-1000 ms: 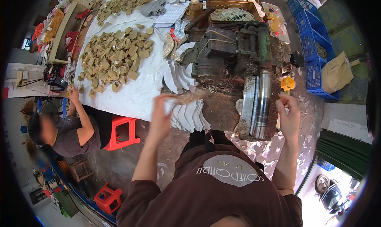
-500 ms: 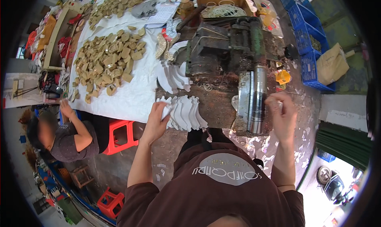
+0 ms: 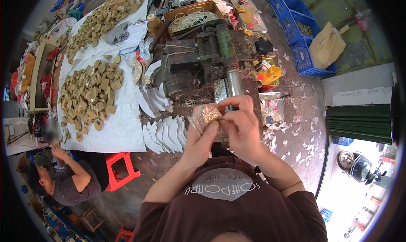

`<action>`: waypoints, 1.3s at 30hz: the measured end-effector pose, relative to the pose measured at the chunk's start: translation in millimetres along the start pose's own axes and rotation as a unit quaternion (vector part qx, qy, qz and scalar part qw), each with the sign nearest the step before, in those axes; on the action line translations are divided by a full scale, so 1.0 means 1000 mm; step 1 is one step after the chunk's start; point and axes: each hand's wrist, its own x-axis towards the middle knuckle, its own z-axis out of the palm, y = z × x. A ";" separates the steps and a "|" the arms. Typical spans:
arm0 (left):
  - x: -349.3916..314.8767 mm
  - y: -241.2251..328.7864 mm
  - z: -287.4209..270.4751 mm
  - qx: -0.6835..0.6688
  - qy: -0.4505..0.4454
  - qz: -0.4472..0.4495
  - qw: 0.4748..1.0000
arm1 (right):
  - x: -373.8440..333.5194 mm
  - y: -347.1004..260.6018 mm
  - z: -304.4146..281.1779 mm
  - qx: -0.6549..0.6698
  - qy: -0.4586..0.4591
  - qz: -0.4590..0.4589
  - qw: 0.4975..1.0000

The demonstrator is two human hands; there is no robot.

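Observation:
In front of the machine my two hands are together, both closed on a gold glittery piece (image 3: 210, 114) with a pale edge. My left hand (image 3: 200, 142) grips it from the left, its thumb across the lower edge. The fingers of my right hand (image 3: 243, 130) pinch at its right end and partly hide it. To the left of my hands, a row of white curved pieces (image 3: 165, 134) lies at the table's near edge. More white curved pieces (image 3: 151, 100) lie behind that row. Just beyond my right hand is the machine's shiny metal roller (image 3: 235, 82).
The dark greasy machine (image 3: 186, 68) takes up the bench's middle. Heaped tan blocks (image 3: 91, 92) cover a white sheet (image 3: 127, 136) at left. A co-worker (image 3: 69, 178) sits near a red stool (image 3: 120, 170). Blue crates (image 3: 302, 51) stand at far right; scraps litter the floor.
My left hand has left the white curved pieces and moved right; my right hand has come in from beside the roller. Both now hold the gold glittery piece. The whole view has shifted.

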 end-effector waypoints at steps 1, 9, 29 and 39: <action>0.003 0.004 -0.006 0.066 0.040 -0.010 0.997 | -0.002 0.004 -0.010 0.028 -0.005 0.058 0.998; 0.008 0.003 -0.033 0.537 -0.032 0.020 0.843 | -0.001 0.067 -0.099 -0.177 -0.163 0.203 0.949; -0.098 0.032 -0.209 0.773 0.190 0.024 0.605 | -0.014 0.062 -0.058 -0.078 0.014 0.269 0.960; -0.077 0.037 -0.164 0.649 0.047 -0.090 0.754 | -0.002 0.027 -0.038 -0.054 -0.019 0.168 0.984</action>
